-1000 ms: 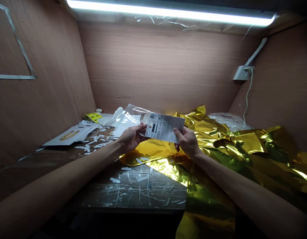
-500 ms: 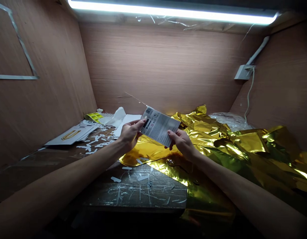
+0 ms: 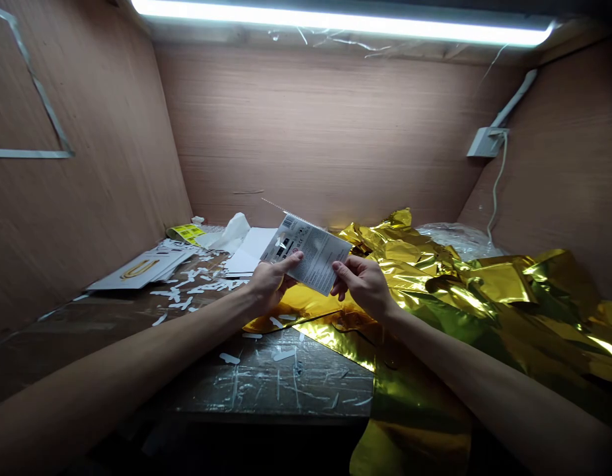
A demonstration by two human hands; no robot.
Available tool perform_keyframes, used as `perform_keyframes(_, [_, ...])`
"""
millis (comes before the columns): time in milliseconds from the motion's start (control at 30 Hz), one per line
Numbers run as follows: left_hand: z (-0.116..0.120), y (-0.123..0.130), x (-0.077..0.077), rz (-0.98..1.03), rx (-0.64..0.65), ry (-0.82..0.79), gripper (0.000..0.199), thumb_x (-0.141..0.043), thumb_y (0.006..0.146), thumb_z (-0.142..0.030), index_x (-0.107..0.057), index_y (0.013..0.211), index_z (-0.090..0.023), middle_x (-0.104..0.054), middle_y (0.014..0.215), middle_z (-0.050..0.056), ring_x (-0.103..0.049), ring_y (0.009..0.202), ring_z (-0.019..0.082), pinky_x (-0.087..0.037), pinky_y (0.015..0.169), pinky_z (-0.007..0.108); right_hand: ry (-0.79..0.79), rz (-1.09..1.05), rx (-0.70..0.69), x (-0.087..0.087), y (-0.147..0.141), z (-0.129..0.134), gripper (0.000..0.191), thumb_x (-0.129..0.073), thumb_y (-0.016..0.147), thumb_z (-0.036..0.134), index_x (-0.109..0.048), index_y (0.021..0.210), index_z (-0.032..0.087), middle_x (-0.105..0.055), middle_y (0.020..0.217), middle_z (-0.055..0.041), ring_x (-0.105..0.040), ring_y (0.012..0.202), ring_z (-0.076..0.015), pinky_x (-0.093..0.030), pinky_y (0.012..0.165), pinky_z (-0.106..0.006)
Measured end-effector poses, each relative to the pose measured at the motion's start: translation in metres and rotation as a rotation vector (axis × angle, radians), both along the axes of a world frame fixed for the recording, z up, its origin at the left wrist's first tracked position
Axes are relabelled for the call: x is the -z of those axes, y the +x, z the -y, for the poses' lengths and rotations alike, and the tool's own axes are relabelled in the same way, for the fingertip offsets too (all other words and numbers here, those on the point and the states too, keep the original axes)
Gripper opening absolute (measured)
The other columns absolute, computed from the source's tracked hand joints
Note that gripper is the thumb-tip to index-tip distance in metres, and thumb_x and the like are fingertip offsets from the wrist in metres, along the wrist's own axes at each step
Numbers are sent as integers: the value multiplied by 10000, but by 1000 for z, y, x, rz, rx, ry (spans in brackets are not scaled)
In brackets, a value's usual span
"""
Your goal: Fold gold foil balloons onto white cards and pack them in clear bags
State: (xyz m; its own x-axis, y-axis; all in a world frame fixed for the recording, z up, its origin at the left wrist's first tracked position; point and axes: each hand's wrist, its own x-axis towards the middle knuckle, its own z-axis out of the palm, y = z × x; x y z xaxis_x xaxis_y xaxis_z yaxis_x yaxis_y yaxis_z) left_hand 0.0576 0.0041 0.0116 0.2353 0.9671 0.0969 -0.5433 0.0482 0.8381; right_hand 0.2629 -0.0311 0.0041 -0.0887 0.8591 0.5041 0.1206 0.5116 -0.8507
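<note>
Both my hands hold a small printed card (image 3: 308,254) with a barcode, small icons and grey text, in front of me above the table. My left hand (image 3: 273,281) grips its lower left part, with the thumb across the face. My right hand (image 3: 359,284) pinches its lower right edge. A thin clear plastic edge (image 3: 275,206) sticks out from the card's top left corner. Under my hands lies crumpled gold foil (image 3: 306,304).
Gold foil sheets (image 3: 484,311) cover the right side. At left are white paper scraps (image 3: 201,285), a stack of printed cards (image 3: 140,268) and a yellow label sheet (image 3: 186,233). Wood walls surround the scratched dark table (image 3: 286,390), under a strip light (image 3: 336,20).
The card has turned and tilted in my hands and shifted left. Its clear plastic, a broad film earlier, now shows only as a thin edge. Both hands have moved slightly closer together.
</note>
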Motion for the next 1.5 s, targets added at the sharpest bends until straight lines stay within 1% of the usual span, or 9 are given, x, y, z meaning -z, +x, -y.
perform_keyframes(133, [-9,-8,-7,49,-9,62,126,-753,875,-157,-766,983,-94,-788,1002,115,-740,846,171,-632,789,265,-9,21,16,-3,6,-5,495,-735,830,616,-559,660,186,-676,554,-61,-636,428,-163,-504,375,-245])
perform_keyframes(267, [-14,-12,-7,76,-72,28,70,-746,849,-63,-766,901,-104,-793,908,76,-731,777,124,-616,733,205,-16,47,44,-3,10,-3,501,-734,829,620,-555,647,188,-672,541,-60,-639,422,-166,-502,365,-239])
perform_keyframes(467, [-2,-1,2,124,-58,6,147,-824,774,-59,-765,894,-120,-789,920,58,-730,785,127,-618,757,232,33,93,87,-2,8,5,467,-704,876,587,-570,672,189,-692,553,-65,-656,428,-179,-537,399,-259])
perform_keyframes(667, [8,6,-3,159,-55,-47,121,-797,821,-110,-759,936,-104,-784,1018,99,-739,901,171,-618,846,277,-2,39,60,-7,-2,9,461,-722,862,584,-570,675,192,-689,551,-61,-664,438,-183,-559,416,-265])
perform_keyframes(900, [11,11,-5,228,-100,-84,98,-757,844,-72,-745,939,-97,-780,997,95,-725,848,148,-615,780,243,-82,-51,7,-7,-9,7,476,-794,785,594,-628,678,161,-695,562,-72,-689,469,-194,-589,426,-264])
perform_keyframes(1000, [7,9,-4,211,-105,-55,122,-797,805,-82,-751,918,-77,-777,985,106,-722,821,150,-615,743,248,-149,-107,-9,-7,-4,1,468,-871,697,563,-706,735,127,-726,626,-96,-736,560,-228,-602,434,-260])
perform_keyframes(1133, [3,5,-2,189,-126,-23,146,-828,781,-113,-763,905,-71,-779,1006,111,-720,836,154,-613,745,252,-189,-126,-34,-7,0,0,446,-897,679,515,-769,826,114,-773,758,-124,-772,677,-258,-648,507,-286])
perform_keyframes(1367, [2,4,-2,197,-138,-35,168,-830,777,-103,-763,929,-75,-777,1032,112,-717,867,159,-614,795,278,-161,-81,11,-12,-4,9,417,-874,714,503,-758,804,112,-769,747,-128,-775,686,-264,-651,495,-282])
perform_keyframes(1500, [9,7,1,142,-109,67,302,-897,708,-149,-754,964,-79,-771,1048,116,-722,890,183,-610,823,303,-122,-57,24,-10,-7,13,408,-852,744,503,-736,800,116,-760,734,-118,-773,681,-262,-651,490,-285])
